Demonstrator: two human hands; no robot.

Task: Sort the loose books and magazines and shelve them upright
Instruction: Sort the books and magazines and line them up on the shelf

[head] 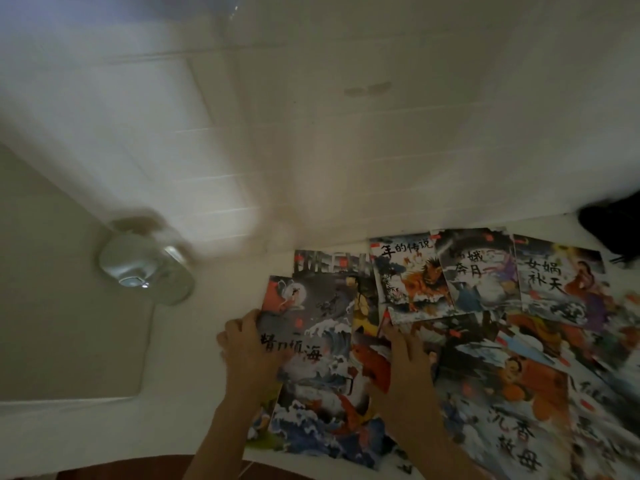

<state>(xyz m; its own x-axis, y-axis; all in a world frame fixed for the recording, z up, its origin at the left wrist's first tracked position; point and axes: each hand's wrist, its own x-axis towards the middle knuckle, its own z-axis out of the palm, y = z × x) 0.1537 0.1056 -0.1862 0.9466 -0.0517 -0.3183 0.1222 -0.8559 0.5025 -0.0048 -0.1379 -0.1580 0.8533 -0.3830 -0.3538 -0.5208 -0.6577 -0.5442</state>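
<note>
A spread of thin picture books with painted covers and large Chinese titles is seen lying flat and overlapping on a white table (207, 341), none of them upright. One book with a wave and a moon figure on its cover (308, 327) is held at its left edge by the left hand (247, 348), whose fingers are curled around that edge with the thumb on the cover. The right hand (403, 355) is laid on the books just beside it, fingers fairly straight and close together, with the tips at the lower corner of a book showing an orange beast (410, 278); whether anything is pinched there cannot be told. To the right of the beast book, a book with a purple-robed figure (479, 271) and a book with a red-haired figure (561, 282) are overlapped in a row. Nearer the person, a book with an orange-clad figure (502, 393) is spread across the pile. A clear glass jar (145, 265), blurred, is placed well to the left of the books. A dark object (613, 223) is seen at the right edge.
</note>
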